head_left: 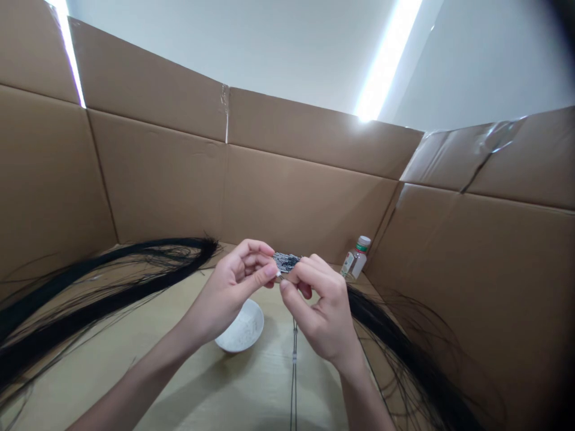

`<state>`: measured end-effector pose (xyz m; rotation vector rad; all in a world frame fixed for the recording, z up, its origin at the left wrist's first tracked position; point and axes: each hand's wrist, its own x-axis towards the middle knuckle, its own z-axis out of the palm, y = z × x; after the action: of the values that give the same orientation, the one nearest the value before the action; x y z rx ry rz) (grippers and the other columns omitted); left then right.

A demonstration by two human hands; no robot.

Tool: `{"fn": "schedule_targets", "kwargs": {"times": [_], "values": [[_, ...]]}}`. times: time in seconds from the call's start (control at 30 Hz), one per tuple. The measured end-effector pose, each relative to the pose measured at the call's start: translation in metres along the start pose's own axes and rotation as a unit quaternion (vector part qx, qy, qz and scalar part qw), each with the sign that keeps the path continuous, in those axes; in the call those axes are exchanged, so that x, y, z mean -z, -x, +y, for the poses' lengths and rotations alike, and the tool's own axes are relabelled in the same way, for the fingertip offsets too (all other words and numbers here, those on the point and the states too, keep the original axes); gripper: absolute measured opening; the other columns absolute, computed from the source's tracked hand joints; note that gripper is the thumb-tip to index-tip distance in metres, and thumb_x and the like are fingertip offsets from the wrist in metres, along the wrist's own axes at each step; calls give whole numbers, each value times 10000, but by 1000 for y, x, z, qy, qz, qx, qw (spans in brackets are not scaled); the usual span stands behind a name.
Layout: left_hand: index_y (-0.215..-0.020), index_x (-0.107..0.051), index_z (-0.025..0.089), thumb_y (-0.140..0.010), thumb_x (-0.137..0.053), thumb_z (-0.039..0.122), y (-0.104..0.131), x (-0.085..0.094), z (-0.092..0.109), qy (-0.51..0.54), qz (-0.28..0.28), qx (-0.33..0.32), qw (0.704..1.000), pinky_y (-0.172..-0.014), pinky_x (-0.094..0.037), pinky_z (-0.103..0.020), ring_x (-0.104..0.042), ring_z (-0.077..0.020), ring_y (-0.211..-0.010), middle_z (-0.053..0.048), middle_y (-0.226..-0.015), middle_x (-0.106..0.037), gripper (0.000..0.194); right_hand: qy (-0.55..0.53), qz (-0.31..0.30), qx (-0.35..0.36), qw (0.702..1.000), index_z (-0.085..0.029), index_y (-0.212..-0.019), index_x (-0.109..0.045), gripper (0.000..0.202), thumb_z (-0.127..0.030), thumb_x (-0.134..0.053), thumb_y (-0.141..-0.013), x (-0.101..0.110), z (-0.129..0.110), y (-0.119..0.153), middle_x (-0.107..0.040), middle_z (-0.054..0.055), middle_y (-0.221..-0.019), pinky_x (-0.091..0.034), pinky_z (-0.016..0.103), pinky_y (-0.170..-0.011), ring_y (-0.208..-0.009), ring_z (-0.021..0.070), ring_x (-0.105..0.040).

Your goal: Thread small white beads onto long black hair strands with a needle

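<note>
Silver-and-black beaded strip [286, 262] held up over the table [256, 395], right of the white bowl [233, 344]. Left hand [236, 278] pinches a tiny white piece [278, 273], likely a bead; right hand [321, 305] grips the strip's right end. Loose pinch could drop it; long hair [386, 323] could snag the cord [294, 344].

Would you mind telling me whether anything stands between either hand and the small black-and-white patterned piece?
Nothing visible does: the left hand and right hand have their fingers at opposite ends of the patterned piece. The white bowl sits below and the bottle to the right, neither between them.
</note>
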<state>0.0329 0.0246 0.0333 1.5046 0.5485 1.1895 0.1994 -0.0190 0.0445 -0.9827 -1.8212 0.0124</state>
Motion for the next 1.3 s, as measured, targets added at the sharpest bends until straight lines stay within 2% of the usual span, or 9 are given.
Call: {"fn": "schedule_targets", "kwargs": {"times": [0.23, 0.77, 0.9, 1.07, 1.3], "values": [[-1129, -564, 223, -977, -687, 336, 0, 4, -3, 80, -45, 53, 994, -806, -480, -280, -620, -127, -858, 23, -917, -681, 226, 5, -3, 8, 1000, -197, -631, -417, 285, -136, -536, -882, -2, 0, 1, -381, -38, -628, -282, 329, -632, -640, 142, -374], [-1109, -566, 216, -959, -710, 328, 1, 0, -1, 43, -6, 41, 998, -770, -466, -263, -623, -125, -850, 21, -922, -678, 236, 15, 4, 25, 1000, -196, -644, -411, 275, -121, -530, -880, -4, 0, 1, -383, -37, -630, -284, 331, -638, -643, 141, -371], [-1090, -592, 218, -973, -691, 309, 1, -1, -2, 94, -35, 58, 993, -741, -467, -237, -639, -111, -848, 24, -928, -675, 178, 26, -2, 48, 999, -198, -652, -375, 287, -106, -525, -879, -6, 1, 0, -369, -35, -636, -284, 330, -649, -657, 143, -358], [-1087, -617, 206, -975, -681, 303, 2, -1, 1, 149, -73, 96, 982, -741, -483, -248, -640, -120, -858, 6, -938, -676, 162, 12, -5, 41, 999, -194, -641, -427, 282, -109, -527, -890, -5, 0, 1, -365, -36, -628, -290, 327, -647, -653, 144, -354], [-1072, -615, 225, -996, -651, 283, 0, -1, -3, 95, -55, 39, 993, -807, -473, -235, -624, -111, -902, 17, -981, -649, 102, 18, 4, 34, 999, -198, -649, -400, 290, -116, -531, -895, -7, -1, 2, -390, -37, -635, -290, 328, -648, -650, 141, -369]]}}
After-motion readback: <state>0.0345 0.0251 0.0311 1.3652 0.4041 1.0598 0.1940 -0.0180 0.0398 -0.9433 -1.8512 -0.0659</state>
